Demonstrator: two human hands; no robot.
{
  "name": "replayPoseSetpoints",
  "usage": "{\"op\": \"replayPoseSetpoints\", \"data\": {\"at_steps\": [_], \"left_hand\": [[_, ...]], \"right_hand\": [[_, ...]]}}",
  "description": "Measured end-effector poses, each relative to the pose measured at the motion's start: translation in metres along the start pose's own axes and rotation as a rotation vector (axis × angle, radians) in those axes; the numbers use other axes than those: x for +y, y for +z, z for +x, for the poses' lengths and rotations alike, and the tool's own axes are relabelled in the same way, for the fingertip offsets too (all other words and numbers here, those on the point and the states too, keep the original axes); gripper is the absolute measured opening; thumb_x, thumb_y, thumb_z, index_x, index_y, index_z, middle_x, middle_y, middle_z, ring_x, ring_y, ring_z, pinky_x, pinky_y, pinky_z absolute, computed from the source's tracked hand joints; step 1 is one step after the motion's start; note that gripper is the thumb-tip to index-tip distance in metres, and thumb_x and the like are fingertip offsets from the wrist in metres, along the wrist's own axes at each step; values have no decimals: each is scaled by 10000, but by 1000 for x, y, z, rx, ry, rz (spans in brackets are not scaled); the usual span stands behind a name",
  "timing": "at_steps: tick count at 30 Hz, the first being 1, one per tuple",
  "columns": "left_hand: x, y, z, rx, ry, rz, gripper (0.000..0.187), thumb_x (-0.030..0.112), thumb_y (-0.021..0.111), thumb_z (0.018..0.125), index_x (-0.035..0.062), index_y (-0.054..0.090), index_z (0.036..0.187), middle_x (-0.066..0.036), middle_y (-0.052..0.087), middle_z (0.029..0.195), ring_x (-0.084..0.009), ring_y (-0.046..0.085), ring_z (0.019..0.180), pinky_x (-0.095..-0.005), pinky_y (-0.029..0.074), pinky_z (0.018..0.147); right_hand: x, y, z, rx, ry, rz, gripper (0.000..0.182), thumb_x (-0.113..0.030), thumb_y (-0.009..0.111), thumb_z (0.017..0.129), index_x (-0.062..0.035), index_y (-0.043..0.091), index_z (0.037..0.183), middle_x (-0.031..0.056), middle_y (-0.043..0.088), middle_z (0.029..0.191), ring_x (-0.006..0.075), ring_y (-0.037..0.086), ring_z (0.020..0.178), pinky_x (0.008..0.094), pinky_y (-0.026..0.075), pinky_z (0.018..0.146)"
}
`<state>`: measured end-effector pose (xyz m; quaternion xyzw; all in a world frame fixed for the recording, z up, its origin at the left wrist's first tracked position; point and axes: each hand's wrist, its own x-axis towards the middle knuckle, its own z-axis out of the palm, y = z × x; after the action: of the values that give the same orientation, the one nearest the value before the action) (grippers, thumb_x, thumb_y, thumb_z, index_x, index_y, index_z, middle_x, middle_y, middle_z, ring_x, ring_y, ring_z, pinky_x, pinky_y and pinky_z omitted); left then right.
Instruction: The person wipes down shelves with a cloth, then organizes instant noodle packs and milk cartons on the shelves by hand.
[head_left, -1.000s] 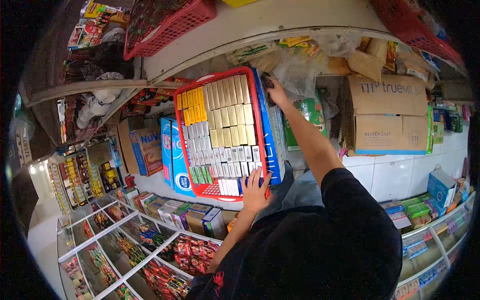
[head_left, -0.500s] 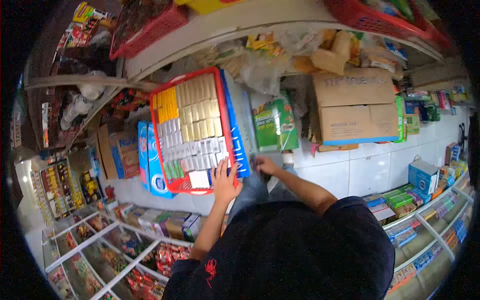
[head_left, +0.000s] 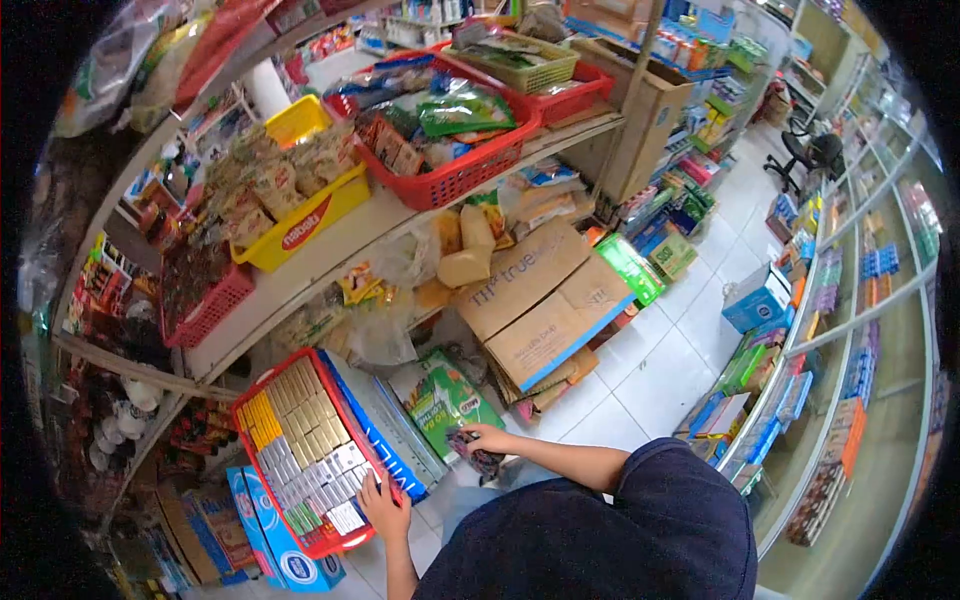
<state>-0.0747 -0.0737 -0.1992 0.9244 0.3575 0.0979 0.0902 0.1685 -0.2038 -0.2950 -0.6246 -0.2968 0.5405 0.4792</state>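
A red plastic basket [head_left: 262, 385] stands tilted, filled with rows of small packs [head_left: 300, 410] in gold, yellow, silver and green. My left hand [head_left: 385, 505] lies over its near right corner, fingers apart on the rim and the end packs. To the right, my right hand [head_left: 485, 438] is closed on a dark, crumpled, cloth-like bundle [head_left: 484, 462], whose exact kind I cannot tell. Just beyond that hand is a green carton [head_left: 440, 400]. A blue crate edge with white letters [head_left: 365, 425] runs along the basket's right side.
Blue-and-white boxes [head_left: 262, 525] stand left of the basket. A large brown carton [head_left: 545, 310] sits ahead on the right. Above, a shelf carries a yellow basket [head_left: 305, 225] and a red basket of packets [head_left: 450, 185]. Glass display cases [head_left: 850, 330] line the right side.
My view has swung to the right and up, showing more of the upper shelf and aisle. My left hand stays at the basket's corner; my right hand remains closed beside the green carton.
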Motion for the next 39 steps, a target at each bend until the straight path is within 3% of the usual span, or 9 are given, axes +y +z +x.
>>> {"op": "replayPoseSetpoints", "data": {"at_steps": [5, 10, 13, 16, 20, 22, 26, 33, 39], "left_hand": [[-8, 2, -3, 24, 32, -28, 563, 283, 588, 681, 101, 456, 1197, -165, 375, 1287, -334, 338, 1192, -503, 213, 987], [-4, -3, -9, 88, 55, -175, 547, 227, 606, 696, 80, 455, 1200, -171, 373, 1281, -330, 326, 1199, -479, 219, 993], [25, -13, -12, -34, 42, -484, 602, 185, 622, 691, 63, 418, 1244, -181, 351, 1291, -333, 305, 1214, -427, 229, 1003], [70, -25, -14, -103, 84, -897, 698, 212, 631, 711, 54, 316, 1315, -164, 306, 1326, -316, 264, 1247, -384, 192, 1031], [88, -11, -16, 28, 39, -1225, 772, 210, 667, 718, 31, 235, 1332, -162, 297, 1327, -283, 304, 1230, -358, 247, 1013], [82, -17, -12, 97, -75, -1330, 761, 156, 693, 693, 21, 271, 1312, -153, 324, 1307, -258, 343, 1203, -347, 277, 996], [58, -46, -14, 342, -264, -1243, 698, 64, 684, 663, 15, 342, 1268, -127, 413, 1254, -211, 395, 1163, -323, 298, 980], [40, -63, -57, 733, -543, -1188, 602, 3, 615, 592, 57, 462, 1172, -118, 492, 1146, -201, 456, 1098, -293, 333, 943], [47, -60, -151, 1114, -943, -1091, 499, -6, 602, 581, 47, 494, 1066, -79, 504, 1063, -188, 464, 1038, -276, 334, 921]], "right_hand": [[-10, -17, -34, 107, 7, -33, 492, -170, 641, 659, -4, 520, 1106, 94, 563, 937, 175, 510, 918, 268, 392, 815], [-30, 20, -61, 205, 11, 16, 551, -231, 689, 648, -9, 509, 1119, 115, 549, 1017, 195, 500, 969, 279, 372, 864], [-53, 44, -64, 201, -100, -43, 547, -261, 692, 660, -19, 508, 1114, 89, 550, 987, 175, 498, 936, 280, 374, 848], [-89, 64, -71, 266, -279, -164, 634, -330, 688, 702, -10, 437, 1188, 122, 465, 1145, 200, 431, 1055, 295, 324, 918], [-98, 83, -74, 230, -195, 229, 518, -265, 600, 790, -27, 425, 1216, 61, 486, 1132, 141, 469, 1015, 242, 379, 853], [-139, 81, -94, 5, -147, 357, 482, -260, 561, 814, -44, 432, 1226, 54, 487, 1157, 135, 469, 1029, 255, 376, 864], [-173, 91, -91, -279, -119, 100, 411, -226, 527, 837, -62, 467, 1210, 55, 491, 1190, 145, 471, 1064, 287, 395, 861], [-176, 117, -47, -732, -196, -134, 313, -78, 526, 825, -12, 496, 1129, 94, 547, 1118, 178, 542, 973, 286, 439, 797], [-154, 160, -28, -1052, -43, -306, 271, -119, 537, 829, -7, 530, 1076, 78, 600, 1000, 134, 555, 894, 247, 437, 750]]}}
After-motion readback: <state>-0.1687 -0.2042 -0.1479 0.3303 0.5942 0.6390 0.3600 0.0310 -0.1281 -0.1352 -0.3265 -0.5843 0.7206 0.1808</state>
